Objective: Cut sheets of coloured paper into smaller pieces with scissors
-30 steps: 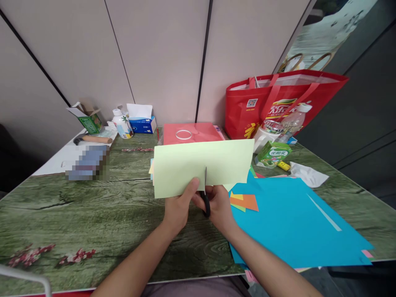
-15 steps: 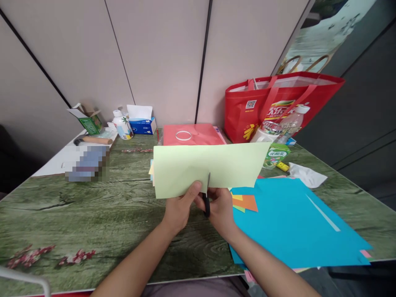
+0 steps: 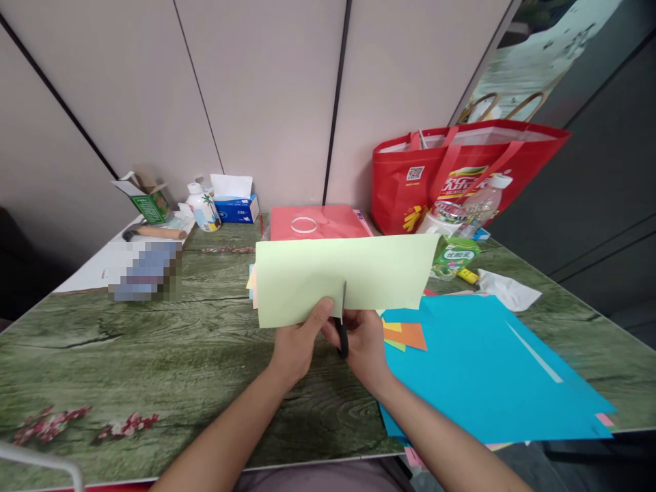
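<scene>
A wide sheet of pale green paper (image 3: 302, 273) is held up above the table, near the middle of the view. My left hand (image 3: 300, 338) pinches its lower edge, thumb on the near face. Just beside it, my right hand (image 3: 365, 345) is closed on a pair of scissors (image 3: 343, 336) with black handles. One blade shows against the near face of the paper, pointing up from the lower edge; the rest of the blades is hidden behind the sheet. Large blue paper (image 3: 486, 369) lies to the right, with small orange and yellow pieces (image 3: 413, 335) on its left part.
A red folder (image 3: 328, 220) lies behind the sheet. On the right stand a red bag (image 3: 410, 184), a clear bottle (image 3: 486, 198) and a green carton (image 3: 456, 253). A hammer (image 3: 158, 233), a white bottle (image 3: 203, 208) and a tissue box (image 3: 236, 208) are at the back left.
The right end of the green paper has shifted slightly left. The scissor blade stands a little higher and more upright against the sheet. Both hands have barely moved.
</scene>
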A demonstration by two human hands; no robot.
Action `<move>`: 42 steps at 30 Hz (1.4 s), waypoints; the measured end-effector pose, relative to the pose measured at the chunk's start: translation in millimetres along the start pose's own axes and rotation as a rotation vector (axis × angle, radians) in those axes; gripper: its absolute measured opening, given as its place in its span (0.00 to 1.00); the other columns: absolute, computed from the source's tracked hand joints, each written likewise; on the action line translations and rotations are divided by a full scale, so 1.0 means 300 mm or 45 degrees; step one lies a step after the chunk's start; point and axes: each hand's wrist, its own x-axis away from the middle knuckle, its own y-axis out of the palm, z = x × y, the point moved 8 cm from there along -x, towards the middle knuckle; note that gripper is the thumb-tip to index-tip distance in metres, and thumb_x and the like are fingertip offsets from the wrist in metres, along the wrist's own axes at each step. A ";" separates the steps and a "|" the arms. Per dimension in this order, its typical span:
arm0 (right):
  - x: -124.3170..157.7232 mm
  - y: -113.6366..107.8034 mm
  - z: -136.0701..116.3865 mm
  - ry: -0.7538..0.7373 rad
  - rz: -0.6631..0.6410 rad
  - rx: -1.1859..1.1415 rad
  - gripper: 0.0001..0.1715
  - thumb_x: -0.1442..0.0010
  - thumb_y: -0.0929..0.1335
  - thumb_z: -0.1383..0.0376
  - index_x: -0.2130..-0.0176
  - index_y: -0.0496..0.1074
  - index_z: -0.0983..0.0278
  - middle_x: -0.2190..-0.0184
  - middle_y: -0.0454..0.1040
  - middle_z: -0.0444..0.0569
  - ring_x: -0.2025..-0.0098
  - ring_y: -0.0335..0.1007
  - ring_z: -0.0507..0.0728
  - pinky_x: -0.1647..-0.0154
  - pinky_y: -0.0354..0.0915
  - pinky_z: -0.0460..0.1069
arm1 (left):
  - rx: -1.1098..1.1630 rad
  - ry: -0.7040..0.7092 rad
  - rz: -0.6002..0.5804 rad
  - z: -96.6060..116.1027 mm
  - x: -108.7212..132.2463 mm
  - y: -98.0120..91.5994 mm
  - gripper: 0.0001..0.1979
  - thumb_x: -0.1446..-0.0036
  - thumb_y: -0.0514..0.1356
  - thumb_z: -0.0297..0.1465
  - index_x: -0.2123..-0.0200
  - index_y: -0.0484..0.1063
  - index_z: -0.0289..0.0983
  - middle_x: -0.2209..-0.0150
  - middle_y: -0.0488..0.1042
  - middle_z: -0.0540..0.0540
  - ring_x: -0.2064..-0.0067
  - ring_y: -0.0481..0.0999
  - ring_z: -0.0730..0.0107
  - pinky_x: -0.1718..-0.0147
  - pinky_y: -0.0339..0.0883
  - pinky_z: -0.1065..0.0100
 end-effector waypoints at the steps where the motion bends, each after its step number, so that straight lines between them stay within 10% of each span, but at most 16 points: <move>1: 0.000 0.001 0.002 -0.003 -0.004 -0.002 0.14 0.58 0.72 0.61 0.79 0.66 0.67 0.83 0.66 0.44 0.78 0.59 0.51 0.78 0.60 0.45 | -0.001 0.003 0.004 0.001 0.000 0.000 0.19 0.61 0.67 0.35 0.62 0.74 0.36 0.62 0.77 0.45 0.55 0.73 0.63 0.53 0.65 0.63; 9: -0.010 0.031 0.015 0.051 -0.148 -0.080 0.18 0.57 0.73 0.58 0.73 0.65 0.66 0.85 0.63 0.40 0.81 0.57 0.49 0.82 0.57 0.44 | -0.023 0.007 0.067 0.003 -0.012 -0.011 0.17 0.61 0.67 0.35 0.65 0.74 0.35 0.64 0.78 0.45 0.58 0.74 0.64 0.56 0.67 0.65; 13: 0.017 0.102 0.013 0.170 -0.642 -0.232 0.28 0.55 0.72 0.57 0.57 0.64 0.64 0.79 0.69 0.42 0.77 0.64 0.51 0.78 0.62 0.45 | -0.015 0.289 0.251 0.117 -0.055 -0.065 0.18 0.62 0.68 0.31 0.64 0.74 0.35 0.62 0.77 0.44 0.57 0.74 0.65 0.52 0.64 0.65; 17: 0.074 0.134 0.000 0.247 -1.082 -0.339 0.22 0.54 0.72 0.56 0.62 0.68 0.65 0.77 0.72 0.44 0.77 0.67 0.51 0.74 0.65 0.47 | 0.195 0.420 0.225 0.223 -0.124 -0.116 0.11 0.61 0.67 0.30 0.71 0.75 0.33 0.67 0.78 0.44 0.61 0.76 0.62 0.57 0.68 0.61; 20: 0.026 0.081 -0.030 0.108 -0.869 -0.521 0.20 0.54 0.72 0.56 0.63 0.69 0.64 0.81 0.70 0.41 0.80 0.65 0.50 0.71 0.67 0.50 | 0.206 0.420 0.127 0.265 -0.165 -0.147 0.12 0.60 0.66 0.29 0.68 0.75 0.34 0.66 0.79 0.44 0.61 0.76 0.63 0.59 0.69 0.64; 26: -0.104 -0.137 -0.006 -0.073 0.107 -0.721 0.15 0.50 0.70 0.59 0.62 0.68 0.62 0.80 0.69 0.39 0.75 0.66 0.49 0.64 0.68 0.50 | -0.149 -0.057 -0.234 0.180 -0.163 -0.120 0.13 0.61 0.66 0.33 0.69 0.77 0.32 0.71 0.79 0.39 0.74 0.76 0.63 0.75 0.69 0.67; 34: -0.097 -0.069 0.121 0.543 -0.171 -0.682 0.28 0.63 0.76 0.66 0.60 0.69 0.66 0.79 0.71 0.40 0.79 0.67 0.49 0.78 0.66 0.44 | -0.463 -0.540 -0.649 0.063 -0.085 -0.062 0.12 0.59 0.66 0.34 0.70 0.76 0.32 0.70 0.79 0.40 0.73 0.76 0.65 0.75 0.69 0.68; 39: -0.106 -0.062 0.149 0.568 -0.071 -0.963 0.19 0.63 0.75 0.71 0.68 0.70 0.65 0.78 0.73 0.40 0.77 0.70 0.50 0.73 0.70 0.46 | -0.164 -0.444 -0.770 0.095 -0.096 -0.023 0.22 0.50 0.57 0.45 0.61 0.74 0.32 0.68 0.79 0.39 0.73 0.77 0.64 0.75 0.70 0.68; 42: -0.117 -0.071 0.192 0.611 0.124 -1.282 0.13 0.59 0.74 0.72 0.73 0.68 0.64 0.79 0.73 0.38 0.76 0.71 0.49 0.67 0.72 0.47 | -0.048 -0.240 -0.771 0.103 -0.099 0.019 0.21 0.48 0.59 0.35 0.49 0.67 0.39 0.51 0.72 0.40 0.53 0.73 0.60 0.57 0.67 0.64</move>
